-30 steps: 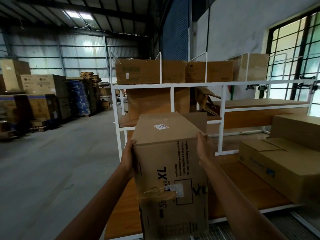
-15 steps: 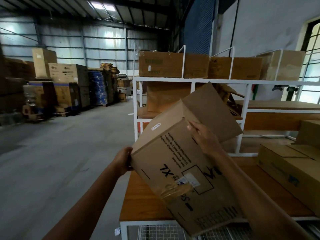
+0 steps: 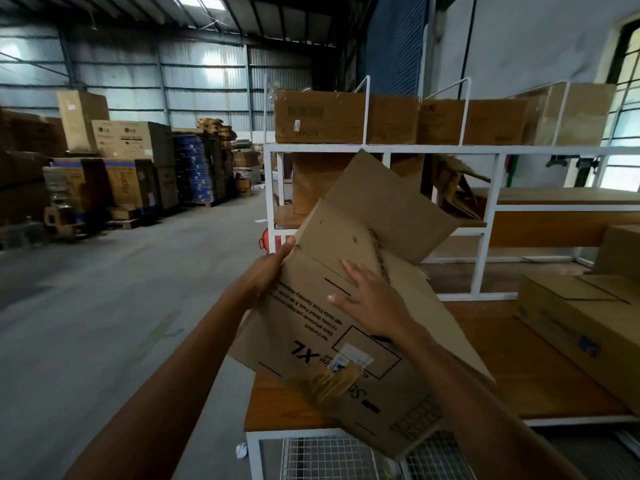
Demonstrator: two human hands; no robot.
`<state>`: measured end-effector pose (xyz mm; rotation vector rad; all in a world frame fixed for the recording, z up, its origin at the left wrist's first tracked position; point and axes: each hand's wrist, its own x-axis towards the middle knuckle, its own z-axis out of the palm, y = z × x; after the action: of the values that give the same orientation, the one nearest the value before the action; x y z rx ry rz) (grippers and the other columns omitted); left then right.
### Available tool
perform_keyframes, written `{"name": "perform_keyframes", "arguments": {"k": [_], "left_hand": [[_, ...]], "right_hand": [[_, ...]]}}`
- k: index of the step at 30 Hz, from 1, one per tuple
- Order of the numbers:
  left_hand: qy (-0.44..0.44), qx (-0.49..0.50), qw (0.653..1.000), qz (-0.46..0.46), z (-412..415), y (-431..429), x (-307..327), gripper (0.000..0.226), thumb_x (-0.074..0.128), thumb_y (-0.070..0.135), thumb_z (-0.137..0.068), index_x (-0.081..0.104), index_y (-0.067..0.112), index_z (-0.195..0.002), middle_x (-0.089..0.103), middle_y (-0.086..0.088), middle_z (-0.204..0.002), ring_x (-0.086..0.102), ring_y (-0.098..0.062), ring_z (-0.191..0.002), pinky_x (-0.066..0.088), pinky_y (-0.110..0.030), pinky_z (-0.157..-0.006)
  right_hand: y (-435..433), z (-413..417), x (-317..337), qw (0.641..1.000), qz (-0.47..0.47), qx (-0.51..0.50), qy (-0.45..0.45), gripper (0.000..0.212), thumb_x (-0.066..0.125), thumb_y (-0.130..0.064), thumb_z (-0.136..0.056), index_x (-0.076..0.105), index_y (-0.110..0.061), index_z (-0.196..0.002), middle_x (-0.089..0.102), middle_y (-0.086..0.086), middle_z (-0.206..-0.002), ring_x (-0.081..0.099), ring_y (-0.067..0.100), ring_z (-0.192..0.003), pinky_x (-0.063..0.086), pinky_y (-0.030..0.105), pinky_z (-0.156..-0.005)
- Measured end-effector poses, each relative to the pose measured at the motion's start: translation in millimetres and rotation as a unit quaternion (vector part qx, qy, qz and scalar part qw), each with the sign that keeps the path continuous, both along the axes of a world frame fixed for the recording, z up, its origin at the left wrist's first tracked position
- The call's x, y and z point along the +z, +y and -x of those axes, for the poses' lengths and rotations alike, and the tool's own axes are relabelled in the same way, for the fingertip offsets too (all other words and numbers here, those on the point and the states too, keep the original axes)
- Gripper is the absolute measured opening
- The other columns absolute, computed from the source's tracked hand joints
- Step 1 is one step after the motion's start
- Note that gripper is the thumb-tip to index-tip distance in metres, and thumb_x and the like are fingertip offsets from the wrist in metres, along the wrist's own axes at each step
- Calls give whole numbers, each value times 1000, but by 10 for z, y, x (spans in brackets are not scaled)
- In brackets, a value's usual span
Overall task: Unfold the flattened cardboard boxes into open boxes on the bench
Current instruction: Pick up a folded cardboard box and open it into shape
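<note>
A brown cardboard box (image 3: 332, 344) with "XL" print and torn tape is tilted over the wooden bench (image 3: 540, 372), its printed face up and the text upside down to me. One loose flap sticks up toward the shelf. My left hand (image 3: 268, 268) grips the box's left edge, thumb on top. Fingers spread, my right hand (image 3: 372, 299) lies flat on the printed face near the flap fold.
Another cardboard box (image 3: 585, 323) lies on the bench at the right. A white metal rack (image 3: 485, 209) behind the bench carries several boxes. Wire mesh (image 3: 339, 459) runs below the bench front. Open concrete floor (image 3: 104, 323) lies to the left, with stacked cartons (image 3: 131, 161) far off.
The box has tipped over from upright to tilted, bottom end toward me. My right hand moved from its right side onto the printed face. The view shifted left.
</note>
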<state>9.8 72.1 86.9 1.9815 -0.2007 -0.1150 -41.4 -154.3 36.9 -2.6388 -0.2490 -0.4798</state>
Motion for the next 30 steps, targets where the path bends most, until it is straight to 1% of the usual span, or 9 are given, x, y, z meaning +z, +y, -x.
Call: {"name": "perform_keyframes", "arguments": {"k": [2,5,9,12,15,18,22,26,30], "left_hand": [[101,11,994,-31,-94,106,67,89,36,83,-80,43,18,-140,51,-16,-133,50,-40,-122,38,-57,-102],[187,12,981,-45,-220,259,-41,86,53,74,-78,41,12,-136,52,-23,-131,53,-46,-118,42,-64,-99],[221,35,974,-15,-245,291,-519,50,60,41,-86,48,11,-124,56,-19,-117,60,-39,-100,54,-50,-79],[233,60,971,10,-186,247,-909,12,56,16,-86,54,5,-92,52,-15,-89,52,-31,-75,46,-37,-64],[155,106,982,28,-161,92,-1111,12,49,8,-91,52,4,-81,51,-17,-80,47,-26,-69,39,-29,-63],[2,131,987,-92,-148,-79,-1207,25,41,14,-97,53,-1,-113,56,-21,-118,56,-30,-98,44,-34,-78],[-229,77,898,-367,-112,-193,-1271,44,44,42,-96,48,14,-129,37,-15,-149,39,-32,-135,43,-46,-103],[-305,-83,863,-394,-61,-390,-1278,54,34,61,-95,50,21,-128,48,-7,-142,46,-25,-130,42,-43,-103],[-328,-137,834,-421,-60,-506,-1307,68,25,69,-93,48,22,-136,46,-6,-145,44,-23,-132,37,-46,-108]], "right_hand": [[39,-5,-56,1000,26,6,3,89,45,-80,-81,9,-45,-154,15,-2,-165,23,24,-149,27,52,-116],[118,3,-183,996,81,18,13,92,44,-83,-78,10,-46,-154,15,-7,-165,20,21,-150,23,49,-118],[221,5,-475,981,185,36,37,91,39,-84,-80,7,-43,-156,10,-7,-166,12,24,-152,14,48,-120],[240,14,-789,967,247,40,56,97,27,-91,-75,9,-41,-156,10,-4,-166,10,26,-152,12,49,-120],[250,26,-923,972,230,12,42,101,12,-91,-70,18,-37,-156,16,-2,-165,13,26,-151,13,48,-118],[279,8,-880,979,200,16,28,81,23,-82,-85,31,-37,-152,27,-4,-162,22,25,-149,19,47,-116],[73,-172,-770,994,99,7,50,56,42,-61,-94,56,-26,-134,52,0,-144,48,25,-132,41,44,-105],[-191,-248,-814,984,103,-115,83,64,33,-64,-94,45,-22,-142,43,7,-151,38,28,-139,35,49,-110],[-144,-199,-804,984,93,-122,95,60,33,-54,-99,39,-17,-147,40,5,-154,35,25,-141,28,45,-113]]}}
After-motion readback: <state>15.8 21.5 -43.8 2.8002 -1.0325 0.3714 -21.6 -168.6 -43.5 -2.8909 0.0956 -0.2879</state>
